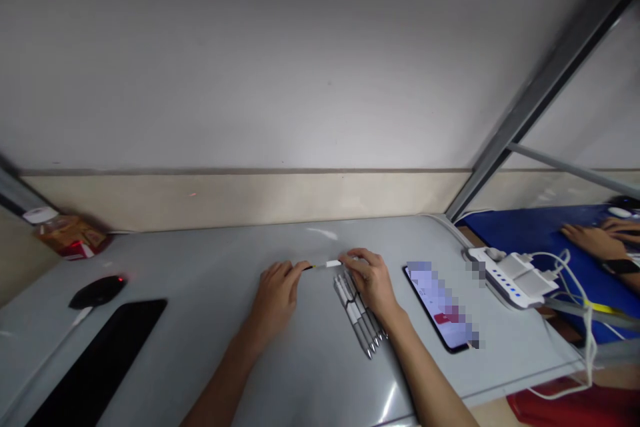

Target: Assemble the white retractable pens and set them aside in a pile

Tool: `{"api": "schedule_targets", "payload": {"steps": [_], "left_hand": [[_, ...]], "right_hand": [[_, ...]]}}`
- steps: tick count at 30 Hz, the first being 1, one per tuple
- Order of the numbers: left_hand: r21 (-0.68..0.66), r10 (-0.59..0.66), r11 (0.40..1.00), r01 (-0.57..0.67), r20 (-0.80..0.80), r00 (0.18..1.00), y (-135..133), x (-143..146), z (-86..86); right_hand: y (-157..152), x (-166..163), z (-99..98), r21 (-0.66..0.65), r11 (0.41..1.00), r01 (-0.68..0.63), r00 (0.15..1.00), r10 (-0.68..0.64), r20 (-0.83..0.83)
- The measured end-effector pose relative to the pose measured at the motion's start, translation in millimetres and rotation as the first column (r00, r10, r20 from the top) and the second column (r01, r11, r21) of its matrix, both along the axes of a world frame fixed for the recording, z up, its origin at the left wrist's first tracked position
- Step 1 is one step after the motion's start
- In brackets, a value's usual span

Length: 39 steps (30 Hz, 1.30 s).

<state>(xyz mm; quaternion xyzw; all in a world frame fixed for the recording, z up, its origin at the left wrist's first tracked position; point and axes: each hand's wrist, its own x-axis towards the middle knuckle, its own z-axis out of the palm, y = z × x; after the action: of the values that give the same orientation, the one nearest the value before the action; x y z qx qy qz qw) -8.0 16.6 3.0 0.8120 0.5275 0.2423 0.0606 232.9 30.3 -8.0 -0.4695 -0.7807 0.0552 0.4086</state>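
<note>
My forearms (427, 367) lie nearest; left hand (280, 287) and right hand (369, 279) pinch a slim rod (331, 264); slackness could drop it.

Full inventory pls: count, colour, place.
Slim piece: 1, white, dark end, between hands
Pens: at least 5, grey and white, by right hand
Phone: 1, dark edges, right
Power strip: 1, white, right
Cables: several, white, both sides
Jar: 1, brown, white lid, left
Rounded device: 1, black, left
Slab: 1, black, left
Table: 1, grey, under hands
Wall: 1, grey above cream, behind
Frame bars: several, grey, sides
Neighbouring surface: 1, blue, far right
Co-worker's hands: 2, bare, far right
Wristband: 1, dark, far right
Unclear item: 1, red, lower right
Left hand: 1, bare, at dark end
Right hand: 1, bare, at white end
</note>
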Motion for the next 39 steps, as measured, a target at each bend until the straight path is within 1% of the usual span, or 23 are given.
{"api": "schedule_targets", "payload": {"steps": [7, 10, 13, 16, 18, 21, 24, 27, 30, 33, 37, 39], "left_hand": [[-0.003, 0.011, 1.000, -0.011, -0.016, 1.000, -1, 2, 1.8], [0.001, 0.009, 1.000, -0.009, -0.032, 0.999, -1, 3, -1.1], [0.005, 0.027, 1.000, -0.027, -0.004, 1.000, -2, 5, -5.0], [-0.022, 0.026, 0.999, -0.026, 0.001, 1.000, -3, 7, -7.5], [-0.032, 0.010, 0.999, -0.010, -0.009, 1.000, -4, 8, -8.2], [-0.027, -0.011, 1.000, 0.010, -0.020, 1.000, -4, 9, -7.1], [-0.012, -0.048, 0.999, 0.047, -0.052, 0.997, -6, 10, -3.0], [0.001, -0.082, 0.997, 0.082, -0.068, 0.994, -8, 12, 3.0], [0.003, -0.086, 0.996, 0.086, -0.061, 0.994, -10, 13, 7.5], [0.011, -0.063, 0.998, 0.064, -0.059, 0.996, -9, 13, 8.7], [0.002, -0.050, 0.999, 0.050, -0.050, 0.998, -7, 9, 8.6], [-0.004, -0.054, 0.999, 0.053, -0.043, 0.998, -7, 9, 9.7]], "right_hand": [[-2, -3, 2.4, 0.006, 1.000, 0.006, 0.999, -0.007, 0.038], [-4, -9, 2.8, 0.007, 1.000, -0.017, 0.997, 0.016, 0.072], [-7, -16, 2.9, -0.012, 0.999, -0.034, 0.993, 0.035, 0.109], [-9, -21, 3.6, -0.015, 0.998, -0.065, 0.992, 0.066, 0.103], [-10, -23, 5.4, -0.018, 0.996, -0.092, 0.994, 0.093, 0.059], [-11, -22, 10.5, -0.059, 0.989, -0.136, 0.988, 0.131, -0.087], [-11, -21, 14.6, -0.153, 0.973, -0.173, 0.953, 0.126, -0.274], [-10, -20, 14.4, -0.283, 0.937, -0.203, 0.923, 0.087, -0.376], [-9, -20, 12.2, -0.369, 0.895, -0.249, 0.904, 0.079, -0.420], [-9, -19, 11.9, -0.409, 0.866, -0.288, 0.890, 0.084, -0.449], [-10, -15, 14.8, -0.392, 0.873, -0.289, 0.889, 0.093, -0.449], [-10, -15, 16.2, -0.414, 0.865, -0.283, 0.901, 0.092, -0.423]]}}
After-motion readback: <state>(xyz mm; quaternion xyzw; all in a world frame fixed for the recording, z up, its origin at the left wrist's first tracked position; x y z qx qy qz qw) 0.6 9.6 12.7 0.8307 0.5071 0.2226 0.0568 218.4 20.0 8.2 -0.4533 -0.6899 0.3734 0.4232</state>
